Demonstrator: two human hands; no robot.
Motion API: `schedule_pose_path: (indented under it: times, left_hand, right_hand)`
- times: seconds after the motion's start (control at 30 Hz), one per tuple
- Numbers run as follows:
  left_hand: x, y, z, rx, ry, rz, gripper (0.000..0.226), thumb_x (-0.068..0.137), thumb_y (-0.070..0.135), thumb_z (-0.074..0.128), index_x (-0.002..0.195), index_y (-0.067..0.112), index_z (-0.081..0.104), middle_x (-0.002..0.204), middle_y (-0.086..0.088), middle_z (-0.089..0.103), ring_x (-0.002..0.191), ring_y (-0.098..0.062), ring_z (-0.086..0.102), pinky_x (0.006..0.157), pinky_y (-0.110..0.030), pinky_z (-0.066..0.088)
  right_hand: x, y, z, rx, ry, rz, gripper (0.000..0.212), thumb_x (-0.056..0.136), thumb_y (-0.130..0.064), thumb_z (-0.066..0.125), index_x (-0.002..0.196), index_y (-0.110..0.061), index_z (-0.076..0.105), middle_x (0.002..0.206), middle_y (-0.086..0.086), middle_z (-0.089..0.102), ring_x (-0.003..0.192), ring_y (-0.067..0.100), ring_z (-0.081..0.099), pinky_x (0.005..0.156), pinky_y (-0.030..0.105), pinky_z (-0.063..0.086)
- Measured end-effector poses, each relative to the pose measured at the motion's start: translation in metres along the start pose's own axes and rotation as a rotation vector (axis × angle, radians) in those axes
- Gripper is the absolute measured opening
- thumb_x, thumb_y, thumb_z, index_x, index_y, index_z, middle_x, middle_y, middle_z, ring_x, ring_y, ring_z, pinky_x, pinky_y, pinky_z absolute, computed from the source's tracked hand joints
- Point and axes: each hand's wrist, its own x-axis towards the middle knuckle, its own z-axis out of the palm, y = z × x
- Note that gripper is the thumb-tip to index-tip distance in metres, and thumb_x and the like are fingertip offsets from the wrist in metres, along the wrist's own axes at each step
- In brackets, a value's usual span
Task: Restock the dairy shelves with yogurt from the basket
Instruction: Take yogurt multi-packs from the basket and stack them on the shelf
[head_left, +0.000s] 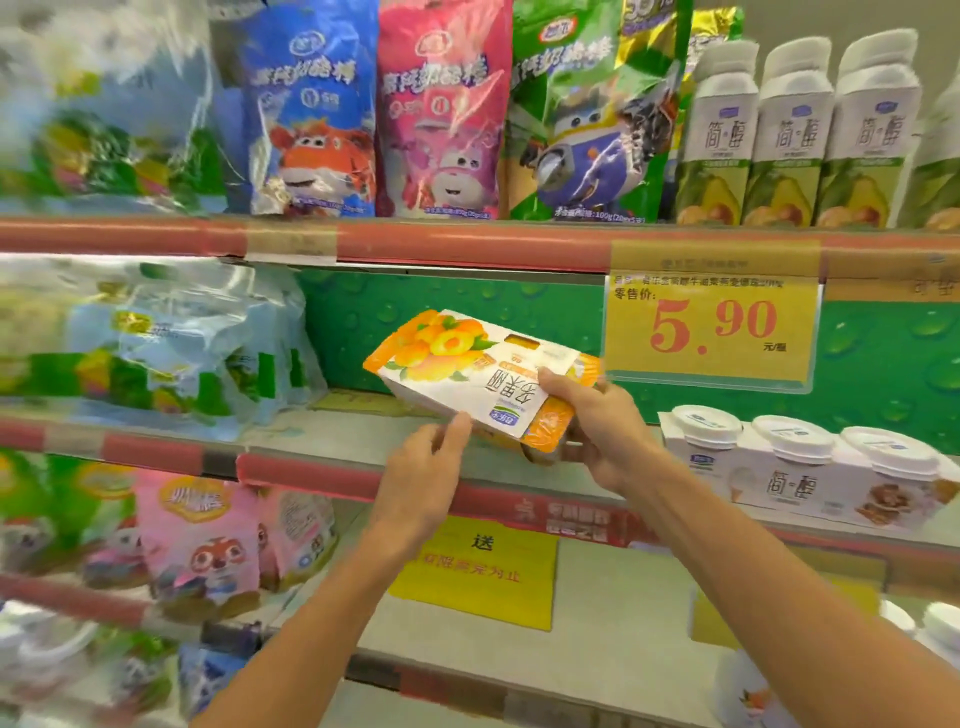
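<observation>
Above the front edge of the middle shelf (322, 436), centre of view: one yogurt multipack (478, 379), white and orange sleeve with peach artwork, tilted, its far left end raised toward the green back panel (519, 306). Right hand (605, 431): grasping the near right end of the pack, thumb on the top of the sleeve, fingers curled underneath. Left hand (421, 473): at the pack's near edge, thumb against the sleeve; fingers are hidden behind the hand, so its grip cannot be told. Middle shelf, right: three-cup yogurt pack (800, 473), white lids, standing just beside the right hand. Middle shelf, left: clear bagged goods (156, 343), blurred. Hanging from the upper shelf rail: yellow price tag (714, 322) reading 5.90, just right of the held pack. Upper shelf: cartoon-printed pouches (441, 109) in blue, pink and green; right of them, white-capped bottles (789, 135) in a row. Lower shelf, left: pink pouches (202, 545); centre, yellow notice (478, 571) lying flat.
</observation>
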Motion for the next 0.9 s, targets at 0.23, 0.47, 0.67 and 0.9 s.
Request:
schedule_pose_path:
  times: [0.23, 0.47, 0.67, 0.9]
  left_hand:
    - [0.015, -0.055, -0.018, 0.664, -0.093, 0.441, 0.068, 0.078, 0.082, 0.027, 0.118, 0.04, 0.063, 0.122, 0.022, 0.057, 0.12, -0.003, 0.045, 0.106, -0.03, 0.024]
    - [0.022, -0.068, -0.02, 0.667, -0.016, 0.548, 0.062, 0.081, 0.073, 0.031, 0.123, 0.042, 0.064, 0.121, 0.022, 0.059, 0.119, -0.004, 0.048, 0.099, -0.027, 0.027]
    - [0.021, -0.069, -0.021, 0.671, -0.019, 0.556, 0.064, 0.082, 0.073, 0.027, 0.126, 0.043, 0.063, 0.124, 0.021, 0.06, 0.12, -0.006, 0.048, 0.102, -0.031, 0.031]
    - [0.021, -0.072, -0.02, 0.662, 0.002, 0.561, 0.063, 0.082, 0.074, 0.028, 0.126, 0.044, 0.062, 0.125, 0.021, 0.06, 0.12, -0.005, 0.046, 0.102, -0.031, 0.03]
  right_hand:
    - [0.06, 0.0, 0.018, -0.11, -0.039, 0.096, 0.04, 0.085, -0.033, 0.077, 0.114, -0.01, 0.063, 0.081, 0.004, 0.076, 0.055, 0.015, 0.067, 0.05, 0.028, 0.052]
    - [0.096, 0.013, 0.043, -0.131, -0.05, 0.313, 0.026, 0.092, -0.036, 0.067, 0.097, -0.01, 0.069, 0.072, 0.006, 0.075, 0.081, 0.024, 0.07, 0.092, 0.05, 0.057]
    - [0.116, 0.018, 0.042, -0.223, -0.008, 0.24, 0.139, 0.048, -0.063, 0.089, 0.154, -0.016, 0.011, 0.135, 0.011, 0.061, 0.099, 0.031, 0.073, 0.079, 0.056, 0.059]
    - [0.088, 0.027, 0.034, -0.888, 0.026, -0.123, 0.149, 0.042, -0.072, 0.088, 0.155, -0.021, 0.006, 0.157, 0.017, 0.027, 0.139, 0.035, 0.039, 0.113, 0.051, 0.037]
